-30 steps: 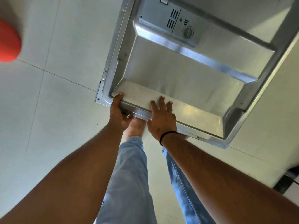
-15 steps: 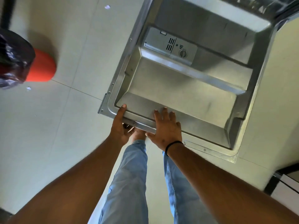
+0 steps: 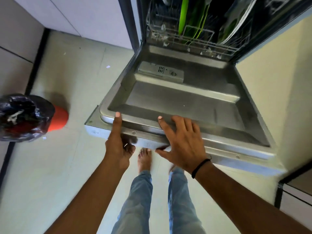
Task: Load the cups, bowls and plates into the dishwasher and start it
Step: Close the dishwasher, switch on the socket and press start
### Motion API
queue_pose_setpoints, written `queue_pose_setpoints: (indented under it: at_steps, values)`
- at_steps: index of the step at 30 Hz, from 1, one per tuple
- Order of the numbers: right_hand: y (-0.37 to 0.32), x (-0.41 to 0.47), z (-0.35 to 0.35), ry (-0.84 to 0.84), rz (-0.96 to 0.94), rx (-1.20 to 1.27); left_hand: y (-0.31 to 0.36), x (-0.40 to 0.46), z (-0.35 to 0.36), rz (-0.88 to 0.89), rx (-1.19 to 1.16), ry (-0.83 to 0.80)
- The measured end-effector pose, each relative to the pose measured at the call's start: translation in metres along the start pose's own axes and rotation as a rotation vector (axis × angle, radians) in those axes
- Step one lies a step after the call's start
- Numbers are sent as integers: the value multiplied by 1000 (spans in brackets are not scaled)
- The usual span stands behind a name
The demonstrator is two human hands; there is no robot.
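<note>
The dishwasher door (image 3: 185, 102) hangs open with its steel inner face up, tilted a little above flat. My left hand (image 3: 118, 149) grips the door's front edge near the left corner, thumb on top and fingers curled underneath. My right hand (image 3: 182, 146) lies on the same edge further right, fingers spread straight over the rim and thumb below it. Inside the machine, the lower rack (image 3: 168, 39) holds upright green plates (image 3: 184, 16) and a white plate (image 3: 239, 22). The detergent dispenser (image 3: 162, 70) sits on the door.
A red bin (image 3: 58, 121) lined with a black bag (image 3: 22, 115) stands on the tiled floor to the left. Grey cabinet fronts (image 3: 76, 16) run along the back left, and another cabinet (image 3: 297, 191) stands at the lower right. My bare foot (image 3: 144, 159) is under the door's edge.
The door's front edge has come up in my hands. The view has lifted, so the loaded rack now shows. My right hand's fingers have spread wider.
</note>
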State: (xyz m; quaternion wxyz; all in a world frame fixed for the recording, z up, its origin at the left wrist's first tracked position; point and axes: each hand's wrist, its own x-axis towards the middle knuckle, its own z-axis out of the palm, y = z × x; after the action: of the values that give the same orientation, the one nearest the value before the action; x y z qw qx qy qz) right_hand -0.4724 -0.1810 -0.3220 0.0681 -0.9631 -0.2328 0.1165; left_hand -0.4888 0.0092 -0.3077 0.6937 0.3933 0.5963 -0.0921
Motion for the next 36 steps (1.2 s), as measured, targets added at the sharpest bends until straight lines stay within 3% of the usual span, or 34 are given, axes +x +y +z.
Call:
queue_pose_setpoints:
  at_steps: [3,10,19,29,36]
  values:
    - [2,10,-30,172,-10,-44,25,-21,19,129,-24,-2]
    - [31,67,-106,362,13,-80,87,-52,56,348,80,-87]
    - [65,134,-190,317,5,-93,175,-73,109,358,163,-238]
    - [78,180,-251,188,81,-82,227,-108,158,444,315,-187]
    - [77,181,-274,353,215,-91,272,-126,204,361,406,-193]
